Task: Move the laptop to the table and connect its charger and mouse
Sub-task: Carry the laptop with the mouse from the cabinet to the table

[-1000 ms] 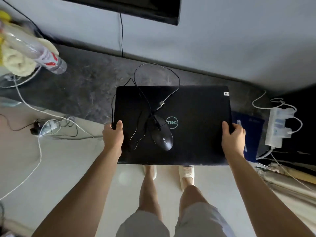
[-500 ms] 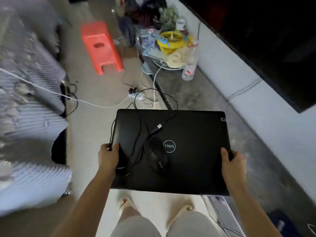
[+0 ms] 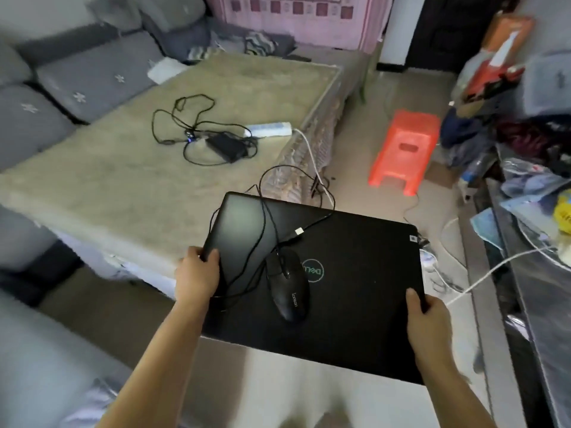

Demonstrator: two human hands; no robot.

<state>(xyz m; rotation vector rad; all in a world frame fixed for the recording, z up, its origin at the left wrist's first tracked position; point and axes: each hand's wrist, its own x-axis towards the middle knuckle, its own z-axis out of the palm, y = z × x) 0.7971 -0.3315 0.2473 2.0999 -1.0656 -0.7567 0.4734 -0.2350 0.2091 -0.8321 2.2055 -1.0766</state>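
I carry a closed black laptop flat in the air, lid up. My left hand grips its left edge and my right hand grips its right edge. A black wired mouse rides on the lid, its cable looped over the far edge and its USB plug lying on the lid. Ahead to the left stands a low table with a beige cover. On it lie a black charger brick with tangled black cable and a white power strip.
A grey sofa wraps the table's far and left sides. An orange plastic stool stands on the floor to the right. A cluttered dark bench runs along the right edge, with white cables trailing across the floor.
I have turned left, away from the wall and dark bench. The cloth-covered table with the charger has come into view. Both hands keep their hold on the laptop, and the mouse stays on the lid.
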